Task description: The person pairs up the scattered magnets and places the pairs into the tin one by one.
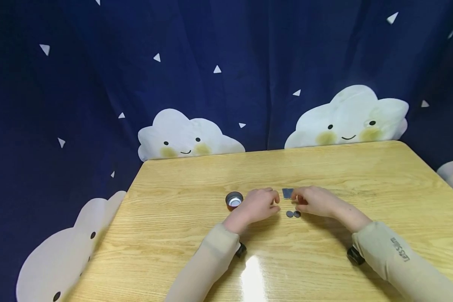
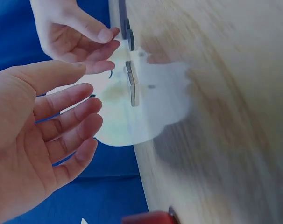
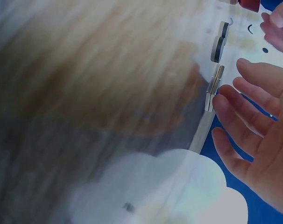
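Observation:
Two small dark round discs [image 1: 290,214] lie side by side on the table between the hands. Just beyond them are thin dark square pieces [image 1: 287,193], seen edge-on as a pair in the right wrist view [image 3: 215,87]. My left hand [image 1: 259,204] hovers left of the discs, fingers loosely bent and holding nothing; its palm [image 2: 24,154] shows in the left wrist view. My right hand [image 1: 317,201] is at the right, its relaxed fingertips [image 3: 220,103] right by the edge of the square pieces, with nothing in its grasp.
A small round container [image 1: 234,200], red outside with a shiny metallic inside, stands just left of the left hand. The wooden table [image 1: 196,176] reaches back to a dark blue curtain [image 1: 196,37] with white clouds. Dark wrist devices [image 1: 355,255] sit under both sleeves.

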Demonstrator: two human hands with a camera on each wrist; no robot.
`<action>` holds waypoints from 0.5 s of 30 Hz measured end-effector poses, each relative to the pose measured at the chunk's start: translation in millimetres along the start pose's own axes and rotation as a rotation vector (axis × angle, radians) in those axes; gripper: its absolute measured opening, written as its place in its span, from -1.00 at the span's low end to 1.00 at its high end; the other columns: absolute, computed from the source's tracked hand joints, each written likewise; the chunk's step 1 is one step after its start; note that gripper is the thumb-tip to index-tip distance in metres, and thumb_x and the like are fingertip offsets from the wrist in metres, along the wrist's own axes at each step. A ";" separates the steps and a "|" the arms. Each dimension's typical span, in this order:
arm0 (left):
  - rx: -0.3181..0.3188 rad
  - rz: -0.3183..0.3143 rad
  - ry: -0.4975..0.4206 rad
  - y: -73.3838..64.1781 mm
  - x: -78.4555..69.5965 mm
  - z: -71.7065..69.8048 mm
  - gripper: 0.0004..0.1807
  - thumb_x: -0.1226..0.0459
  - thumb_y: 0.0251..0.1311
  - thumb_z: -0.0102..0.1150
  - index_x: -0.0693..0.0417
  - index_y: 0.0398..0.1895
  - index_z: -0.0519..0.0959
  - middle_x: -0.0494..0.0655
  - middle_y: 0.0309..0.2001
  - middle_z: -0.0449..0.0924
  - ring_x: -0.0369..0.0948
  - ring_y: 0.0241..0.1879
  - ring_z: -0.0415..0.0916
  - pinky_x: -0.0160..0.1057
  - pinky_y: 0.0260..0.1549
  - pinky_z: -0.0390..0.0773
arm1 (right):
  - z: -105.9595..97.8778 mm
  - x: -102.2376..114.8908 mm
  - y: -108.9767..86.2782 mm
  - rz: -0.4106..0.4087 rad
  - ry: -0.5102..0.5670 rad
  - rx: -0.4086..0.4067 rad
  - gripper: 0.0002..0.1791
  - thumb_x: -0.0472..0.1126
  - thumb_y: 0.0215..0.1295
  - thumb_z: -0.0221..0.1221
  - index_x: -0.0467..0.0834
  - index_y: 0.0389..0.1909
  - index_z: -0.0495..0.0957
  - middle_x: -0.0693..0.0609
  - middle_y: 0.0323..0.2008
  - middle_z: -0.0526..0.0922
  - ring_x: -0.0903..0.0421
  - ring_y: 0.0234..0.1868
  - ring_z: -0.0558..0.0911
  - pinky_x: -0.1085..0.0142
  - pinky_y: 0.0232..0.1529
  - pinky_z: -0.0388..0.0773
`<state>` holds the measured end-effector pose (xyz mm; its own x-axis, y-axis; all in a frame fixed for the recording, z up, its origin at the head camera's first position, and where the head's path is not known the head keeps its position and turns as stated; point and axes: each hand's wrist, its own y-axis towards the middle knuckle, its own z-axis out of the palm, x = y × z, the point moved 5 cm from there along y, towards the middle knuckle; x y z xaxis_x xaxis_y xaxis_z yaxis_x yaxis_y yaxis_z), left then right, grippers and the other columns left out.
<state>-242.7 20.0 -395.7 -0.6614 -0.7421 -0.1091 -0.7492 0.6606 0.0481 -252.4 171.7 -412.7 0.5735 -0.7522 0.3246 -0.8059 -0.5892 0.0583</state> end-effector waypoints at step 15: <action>-0.140 0.006 -0.120 -29.0 30.0 -9.2 -0.78 0.10 0.12 0.17 -0.05 -0.20 0.56 -0.23 -0.28 0.53 -0.33 -0.30 0.45 -0.43 -0.32 0.42 | 4.3 -4.5 3.6 -0.018 -0.033 -0.058 -0.74 -0.09 0.05 0.28 -0.08 -0.24 0.54 0.22 -0.51 0.46 0.32 -0.52 0.39 0.37 -0.47 0.36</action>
<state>-241.1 -22.5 -391.3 -0.6629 -0.7139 -0.2256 -0.7486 0.6365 0.1856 -257.3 171.6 -418.0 0.5920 -0.7514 0.2915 -0.8018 -0.5857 0.1186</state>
